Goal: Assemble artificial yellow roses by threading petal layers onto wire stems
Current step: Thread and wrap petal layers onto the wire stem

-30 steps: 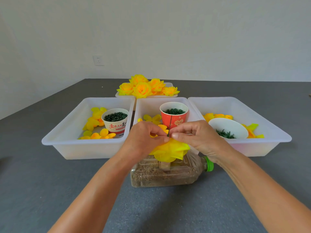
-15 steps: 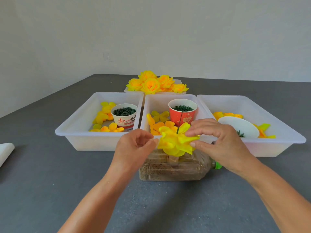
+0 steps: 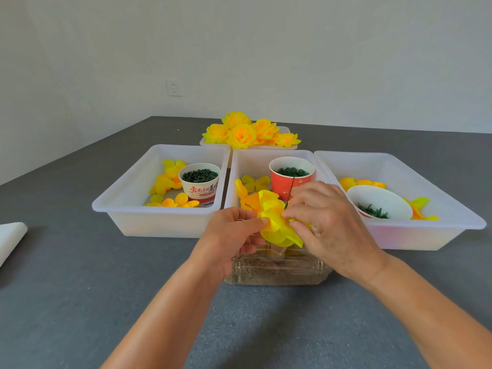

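Behind the red cup [image 3: 290,179] several finished roses [image 3: 247,131] lie. In front, both hands [image 3: 234,235] [image 3: 327,222] pinch a petal layer [image 3: 277,222] with curled fingers on the wire [image 3: 291,186]; more layers seem left.

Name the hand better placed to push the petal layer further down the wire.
Right, probably: the right hand pinches the petal layer beside the wire, while the left hand grips its outer edge.

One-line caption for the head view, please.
Both hands, left and right, pinch a yellow petal layer on a wire stem above a plastic bottle.
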Available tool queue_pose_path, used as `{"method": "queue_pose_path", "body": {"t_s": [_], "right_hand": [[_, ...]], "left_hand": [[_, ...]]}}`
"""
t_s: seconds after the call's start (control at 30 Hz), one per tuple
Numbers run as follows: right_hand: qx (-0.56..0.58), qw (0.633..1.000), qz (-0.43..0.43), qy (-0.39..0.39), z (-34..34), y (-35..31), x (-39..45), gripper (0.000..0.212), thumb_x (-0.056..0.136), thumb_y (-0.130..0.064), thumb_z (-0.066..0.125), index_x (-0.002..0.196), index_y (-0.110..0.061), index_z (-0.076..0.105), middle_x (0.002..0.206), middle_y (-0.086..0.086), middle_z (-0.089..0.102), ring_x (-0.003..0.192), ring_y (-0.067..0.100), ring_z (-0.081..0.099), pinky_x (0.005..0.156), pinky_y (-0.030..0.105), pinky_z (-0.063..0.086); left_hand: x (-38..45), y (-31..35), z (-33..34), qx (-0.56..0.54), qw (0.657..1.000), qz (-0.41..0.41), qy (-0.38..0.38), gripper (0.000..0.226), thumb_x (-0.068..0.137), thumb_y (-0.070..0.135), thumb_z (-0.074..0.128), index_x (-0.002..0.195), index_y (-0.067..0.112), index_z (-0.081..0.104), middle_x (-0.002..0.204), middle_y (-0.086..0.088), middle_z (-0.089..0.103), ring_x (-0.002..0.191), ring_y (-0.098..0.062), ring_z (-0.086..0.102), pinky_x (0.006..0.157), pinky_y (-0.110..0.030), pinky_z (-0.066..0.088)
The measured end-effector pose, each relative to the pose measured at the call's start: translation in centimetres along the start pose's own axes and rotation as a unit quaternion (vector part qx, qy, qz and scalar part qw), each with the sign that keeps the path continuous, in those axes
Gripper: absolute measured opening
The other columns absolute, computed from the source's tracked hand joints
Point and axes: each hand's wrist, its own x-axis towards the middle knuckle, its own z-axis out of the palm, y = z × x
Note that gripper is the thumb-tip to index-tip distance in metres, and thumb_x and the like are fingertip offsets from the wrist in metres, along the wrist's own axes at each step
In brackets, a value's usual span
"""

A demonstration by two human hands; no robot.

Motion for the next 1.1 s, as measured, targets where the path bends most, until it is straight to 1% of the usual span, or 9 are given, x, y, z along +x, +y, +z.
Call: {"method": "queue_pose_path", "body": {"t_s": [0.17, 0.37, 0.53, 0.63, 0.73, 0.87, 0.97, 1.03, 1.1], "right_hand": [[0.001, 1.0, 0.007, 0.02, 0.2, 0.2, -0.1, 0.005, 0.077, -0.011, 0.068, 0.077, -0.011, 0.073, 0.079, 0.003, 0.066, 0.081, 0.029, 0.061, 0.072, 0.039, 0.046], [0.002, 1.0, 0.008, 0.018, 0.4, 0.5, -0.2, 0.007, 0.073, -0.01, 0.07, 0.08, -0.011, 0.072, 0.082, 0.003, 0.067, 0.083, 0.03, 0.061, 0.072, 0.041, 0.047], [0.003, 1.0, 0.018, 0.011, 0.5, 0.1, -0.1, 0.016, 0.075, -0.024, 0.071, 0.086, -0.013, 0.073, 0.082, 0.003, 0.065, 0.083, 0.027, 0.06, 0.073, 0.041, 0.047], [-0.02, 1.0, -0.001, 0.016, 0.8, -0.3, 0.0, 0.011, 0.076, -0.022, 0.07, 0.081, -0.012, 0.072, 0.078, 0.003, 0.063, 0.079, 0.028, 0.059, 0.07, 0.041, 0.046], [-0.043, 0.999, -0.017, 0.016, 0.8, -0.5, 0.0, 0.008, 0.077, -0.02, 0.069, 0.077, -0.012, 0.071, 0.078, 0.003, 0.062, 0.079, 0.029, 0.059, 0.069, 0.042, 0.046], [-0.012, 1.0, 0.011, -0.001, 0.4, -0.8, -0.1, 0.026, 0.069, -0.032, 0.073, 0.087, -0.014, 0.073, 0.087, 0.001, 0.064, 0.085, 0.027, 0.06, 0.074, 0.042, 0.045], [-0.025, 0.999, 0.031, -0.009, 0.3, -1.1, -0.2, 0.039, 0.067, -0.043, 0.074, 0.091, -0.013, 0.072, 0.09, 0.002, 0.065, 0.086, 0.026, 0.06, 0.075, 0.041, 0.045], [-0.038, 0.998, 0.043, -0.001, 0.4, -1.4, -0.2, 0.038, 0.068, -0.043, 0.072, 0.09, -0.012, 0.071, 0.088, 0.003, 0.064, 0.084, 0.026, 0.06, 0.074, 0.041, 0.045], [-0.041, 0.998, 0.055, 0.012, 0.6, -1.8, 0.0, 0.029, 0.072, -0.037, 0.07, 0.086, -0.011, 0.071, 0.085, 0.003, 0.064, 0.08, 0.027, 0.059, 0.073, 0.041, 0.045]], "left_hand": [[0.5, 0.2, -0.2, -0.014, 1.0, -0.015, -0.002, 0.014, 0.079, 0.013, 0.072, 0.073, 0.014, 0.059, 0.074, -0.006, 0.065, 0.056, -0.011, 0.059, 0.047, -0.021, 0.048], [0.7, 0.4, -0.2, -0.002, 1.0, -0.025, -0.01, 0.005, 0.084, 0.01, 0.066, 0.084, 0.007, 0.062, 0.075, -0.008, 0.066, 0.055, -0.011, 0.059, 0.043, -0.019, 0.047], [0.9, 0.5, 0.0, -0.001, 1.0, -0.021, -0.007, 0.009, 0.087, 0.016, 0.062, 0.081, 0.009, 0.063, 0.073, -0.005, 0.067, 0.055, -0.011, 0.056, 0.041, -0.019, 0.046], [0.9, 0.5, 0.1, 0.003, 1.0, -0.018, -0.013, 0.015, 0.087, 0.016, 0.063, 0.072, 0.012, 0.063, 0.066, -0.002, 0.067, 0.053, -0.01, 0.056, 0.041, -0.019, 0.045], [1.0, 0.5, 0.1, 0.0, 1.0, -0.017, -0.014, 0.016, 0.087, 0.014, 0.062, 0.071, 0.013, 0.062, 0.061, -0.001, 0.067, 0.049, -0.008, 0.056, 0.04, -0.019, 0.044], [1.0, 0.5, 0.0, 0.001, 1.0, -0.02, -0.021, 0.011, 0.086, 0.011, 0.064, 0.075, 0.01, 0.063, 0.062, -0.002, 0.067, 0.047, -0.008, 0.057, 0.04, -0.019, 0.044], [1.1, 0.4, 0.0, 0.002, 1.0, -0.019, -0.02, 0.007, 0.085, 0.009, 0.064, 0.078, 0.008, 0.064, 0.065, -0.004, 0.067, 0.048, -0.009, 0.057, 0.04, -0.019, 0.044], [1.1, 0.3, 0.0, 0.001, 1.0, -0.016, -0.019, 0.007, 0.084, 0.009, 0.065, 0.078, 0.008, 0.063, 0.065, -0.004, 0.066, 0.048, -0.008, 0.057, 0.04, -0.019, 0.044], [1.1, 0.3, 0.0, 0.003, 1.0, -0.014, -0.02, 0.008, 0.084, 0.01, 0.066, 0.077, 0.008, 0.063, 0.064, -0.003, 0.066, 0.048, -0.008, 0.057, 0.04, -0.019, 0.044]]}}
